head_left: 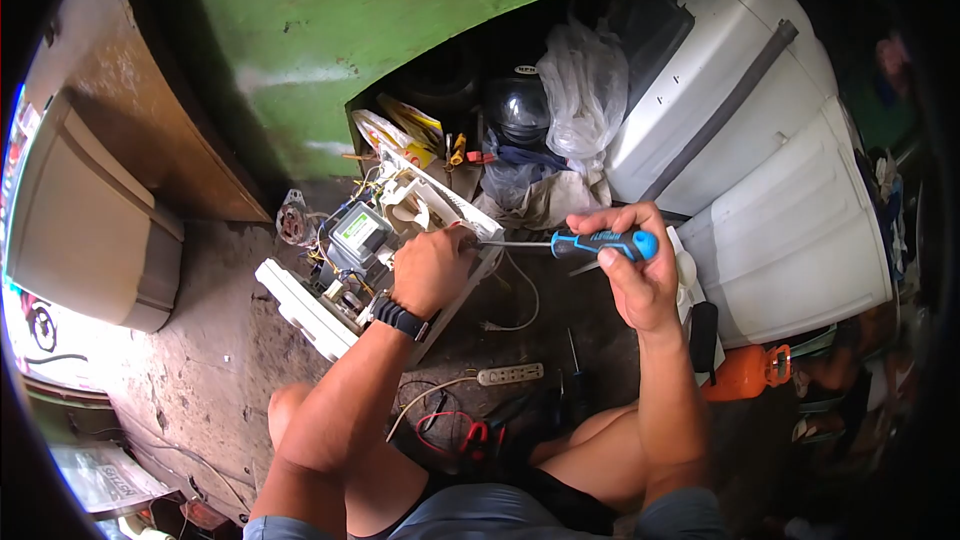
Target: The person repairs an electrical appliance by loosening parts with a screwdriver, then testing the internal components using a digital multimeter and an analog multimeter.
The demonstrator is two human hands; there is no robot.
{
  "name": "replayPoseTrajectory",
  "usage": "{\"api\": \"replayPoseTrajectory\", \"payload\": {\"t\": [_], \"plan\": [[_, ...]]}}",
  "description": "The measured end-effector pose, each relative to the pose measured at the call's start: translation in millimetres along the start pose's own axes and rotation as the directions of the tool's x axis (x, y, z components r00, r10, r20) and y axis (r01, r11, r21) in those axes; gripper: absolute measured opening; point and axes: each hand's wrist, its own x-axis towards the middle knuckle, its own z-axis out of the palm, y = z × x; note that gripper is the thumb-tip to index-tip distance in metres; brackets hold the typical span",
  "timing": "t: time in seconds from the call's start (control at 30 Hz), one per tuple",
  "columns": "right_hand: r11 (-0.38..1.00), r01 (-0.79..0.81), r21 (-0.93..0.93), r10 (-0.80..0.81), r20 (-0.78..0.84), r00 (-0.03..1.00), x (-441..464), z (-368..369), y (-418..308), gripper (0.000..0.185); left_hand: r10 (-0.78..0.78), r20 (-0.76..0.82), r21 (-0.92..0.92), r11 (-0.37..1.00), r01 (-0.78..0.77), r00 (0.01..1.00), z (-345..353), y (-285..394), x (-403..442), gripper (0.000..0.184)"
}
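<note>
A blue and black screwdriver (603,245) lies in the fingers of my right hand (640,285), its shaft pointing left. The shaft's tip reaches the side of an opened white appliance (310,310), close to my left hand (432,268). That hand, with a dark band at its wrist, rests on the appliance's near edge with its fingers curled; what they grip is hidden. Inside the casing sit a grey box with a green and white label (361,234) and loose coloured wires. A white cable with a plug (530,315) lies on the floor beside it.
A power strip (510,374), red and black leads (478,437) and another screwdriver (576,360) lie on the floor before my legs. At right are large white panels (790,230) and an orange canister (745,373). A black helmet (517,108) and plastic bags (585,90) stand behind.
</note>
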Motion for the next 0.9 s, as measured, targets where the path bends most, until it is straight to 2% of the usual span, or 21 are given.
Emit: {"api": "replayPoseTrajectory", "payload": {"t": [0.03,0.1,0.17,0.27,0.3,0.37,0.4,0.43,0.5,0.53,0.67,0.9], "plan": [[1.0,0.002,0.002,-0.002,-0.005,1.0,-4.8,-2.0,-1.6,0.027,-0.001,-0.005,-0.005,1.0,0.001,1.0,1.4,-1.2,0.5,0.028],[0.984,-0.085,-0.154,0.089,0.017,0.996,-14.4,-3.8,-8.8,0.028,0.001,-0.009,-0.006,1.0,-0.001,1.0,1.3,-1.2,1.2,0.028],[0.985,-0.087,-0.15,0.089,0.012,0.996,-19.8,0.4,-18.4,0.029,-0.006,-0.002,-0.002,1.0,0.006,1.0,-1.0,1.0,0.7,0.029],[0.931,-0.124,-0.344,0.135,0.011,0.991,-27.3,2.8,-31.0,0.027,-0.023,0.026,0.004,1.0,0.023,0.999,-3.3,1.9,1.2,0.031],[0.932,-0.123,-0.342,0.133,0.007,0.991,-27.6,5.5,-38.1,0.027,-0.021,0.027,0.008,1.0,0.02,0.999,-1.9,0.5,1.9,0.031],[0.722,-0.138,-0.678,0.199,0.013,0.98,-25.3,17.9,-61.8,0.029,-0.021,0.017,0.023,1.0,0.021,1.0,2.9,-2.7,3.8,0.032],[0.63,-0.163,-0.759,0.245,-0.005,0.97,-24.5,23.4,-71.4,0.032,-0.018,0.02,0.026,1.0,0.017,1.0,2.5,-2.3,3.9,0.032],[0.63,-0.167,-0.759,0.244,-0.011,0.97,-23.4,27.8,-77.2,0.032,-0.041,0.03,-0.002,0.999,0.041,0.999,0.9,-1.6,4.4,0.032],[0.448,-0.104,-0.888,0.368,0.077,0.927,-21.4,35.3,-83.8,0.034,-0.061,0.039,-0.03,0.998,0.062,0.997,0.6,-1.0,4.5,0.033],[0.46,-0.051,-0.887,0.325,0.115,0.939,-22.8,38.5,-81.9,0.035,-0.059,0.028,-0.036,0.998,0.06,0.998,2.2,-2.4,5.0,0.033],[0.474,-0.018,-0.88,0.309,0.147,0.94,-35.9,38.4,-76.3,0.033,-0.063,0.015,-0.045,0.997,0.064,0.998,7.6,-8.2,7.4,0.033],[0.515,-0.03,-0.857,0.197,0.084,0.977,-55.1,46.0,-64.5,0.031,-0.07,0.022,-0.098,0.993,0.072,0.997,3.5,-7.3,6.6,0.034]]}}
